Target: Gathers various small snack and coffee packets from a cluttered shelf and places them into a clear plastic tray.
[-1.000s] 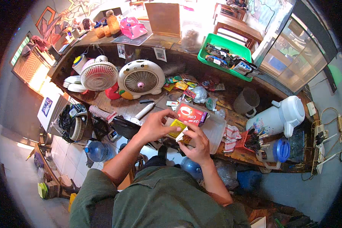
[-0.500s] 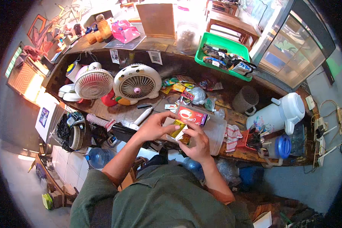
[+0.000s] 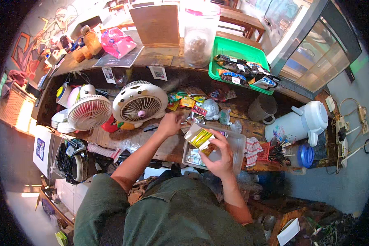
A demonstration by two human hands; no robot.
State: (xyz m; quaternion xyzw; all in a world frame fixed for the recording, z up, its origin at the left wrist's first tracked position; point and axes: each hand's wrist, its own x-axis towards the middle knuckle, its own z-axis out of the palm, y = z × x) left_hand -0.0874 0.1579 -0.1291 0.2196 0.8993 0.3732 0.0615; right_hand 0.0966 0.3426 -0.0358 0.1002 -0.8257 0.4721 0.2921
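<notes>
In my right hand (image 3: 220, 156) is a small open carton (image 3: 200, 137) packed with yellow sachets, its top tilted up toward me. Thumb and fingers grip the carton's right side, above a clear plastic container (image 3: 238, 152) with some small packets in it. My left hand (image 3: 171, 124) is apart from the carton, over the counter on its left, close to the loose packets. Its fingers point away and are blurred, so whether they hold anything cannot be made out.
Two fans, one round-faced (image 3: 138, 105) and one pink-white (image 3: 89, 111), stand at left. Loose sachets (image 3: 188, 101) lie beyond my hands. To the right are a grey mug (image 3: 262, 108), a white thermos jug (image 3: 297, 125) and a red basket (image 3: 265, 151). A green tray (image 3: 242, 53) sits on the ledge.
My left hand has let go of the carton and moved away to the left and farther off. The carton, now open with its sachets showing, stays in my right hand. The view has shifted slightly.
</notes>
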